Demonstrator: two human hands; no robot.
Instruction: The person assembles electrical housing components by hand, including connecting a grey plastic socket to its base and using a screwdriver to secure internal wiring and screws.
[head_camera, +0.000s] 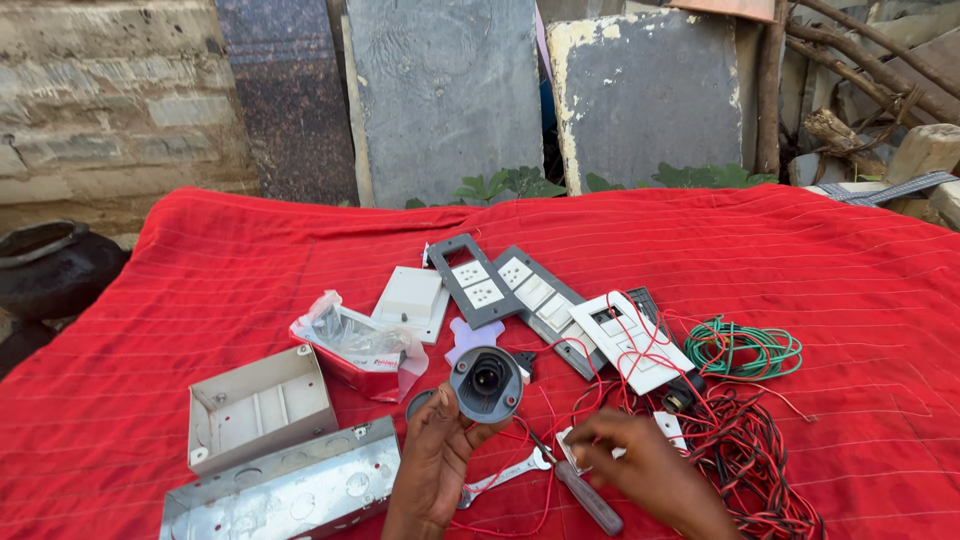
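While the left hand (437, 455) grips a round grey lamp holder (486, 382) above the red-covered bench (180, 290), its open socket faces up toward the camera, axis tilted slightly away. Right hand (640, 462) pinches a small white part (572, 447) near the screwdriver (585, 495), whose shaft runs diagonally. Red wires (745, 455) lie alongside.

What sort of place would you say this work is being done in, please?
Probably an outdoor yard used as a makeshift electrical workbench: a red cloth spread with switch plates and wire coils, stone slabs leaning behind.
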